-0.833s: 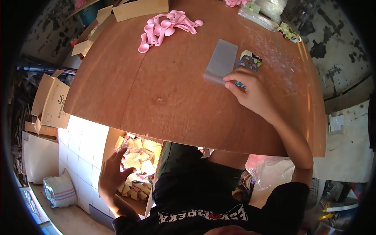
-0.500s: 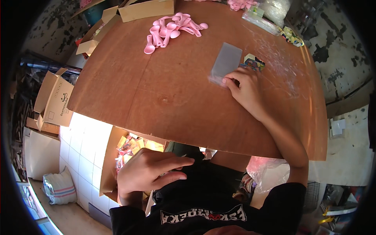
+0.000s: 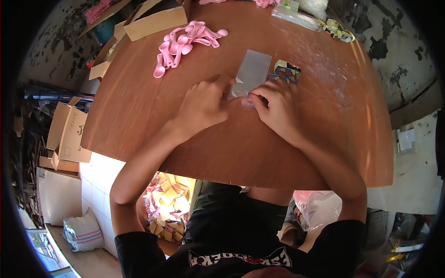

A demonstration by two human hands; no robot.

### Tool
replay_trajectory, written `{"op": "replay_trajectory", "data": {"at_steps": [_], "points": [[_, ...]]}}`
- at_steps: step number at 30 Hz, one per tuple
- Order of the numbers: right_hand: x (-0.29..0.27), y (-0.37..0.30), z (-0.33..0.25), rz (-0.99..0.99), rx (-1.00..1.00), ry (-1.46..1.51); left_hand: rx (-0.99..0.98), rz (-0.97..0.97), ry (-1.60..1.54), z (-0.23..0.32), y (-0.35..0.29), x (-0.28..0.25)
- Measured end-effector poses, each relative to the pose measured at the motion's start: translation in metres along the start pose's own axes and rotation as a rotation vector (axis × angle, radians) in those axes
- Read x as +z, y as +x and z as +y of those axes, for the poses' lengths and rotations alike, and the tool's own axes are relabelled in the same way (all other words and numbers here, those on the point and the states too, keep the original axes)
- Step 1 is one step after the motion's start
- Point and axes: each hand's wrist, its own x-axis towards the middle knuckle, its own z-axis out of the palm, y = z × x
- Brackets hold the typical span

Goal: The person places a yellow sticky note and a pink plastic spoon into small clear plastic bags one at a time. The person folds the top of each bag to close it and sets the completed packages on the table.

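A flat stack of clear plastic bags (image 3: 255,65) lies on the brown table. My right hand (image 3: 277,104) pinches the near end of a clear bag (image 3: 248,102), thumb against fingertips. At the stack's near left corner is my left hand (image 3: 206,102), thumb and forefinger apart, the thumb reaching to the bag's edge. Some of its other fingers are hidden. Small colourful printed cards (image 3: 286,70) lie just beyond my right fingers, partly covered by them. A pile of pink plastic spoons (image 3: 178,44) sits farther off to the left.
Cardboard boxes (image 3: 155,23) stand at the far left edge of the table (image 3: 199,153). Plastic packs (image 3: 296,17) and a bundle of printed cards (image 3: 338,30) lie at the far right. Below the near edge, a box holds several small filled packets (image 3: 169,199).
My left hand has come up from below the table edge to the bag stack. My right hand still pinches at its near end. The view has shifted slightly.
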Motion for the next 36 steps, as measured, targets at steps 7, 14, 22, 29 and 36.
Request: {"op": "replay_trajectory", "data": {"at_steps": [7, 14, 22, 29, 36], "points": [[0.002, 0.0, 0.009, 0.136, 0.061, 0.014, -0.052, -0.012, 0.05, -0.005, 0.01, 0.019], [0.001, 0.0, 0.002, 0.081, -0.008, 0.068, -0.005, 0.043, -0.035, -0.014, 0.007, 0.024], [0.008, -0.003, 0.012, 0.063, 0.03, 0.073, -0.003, 0.057, -0.011, -0.014, 0.006, 0.022], [0.004, 0.0, 0.007, 0.025, 0.082, 0.025, 0.015, 0.073, -0.082, -0.023, 0.006, 0.021], [0.01, -0.003, 0.014, 0.028, 0.207, 0.146, 0.027, 0.054, -0.011, -0.023, 0.003, 0.021]]}}
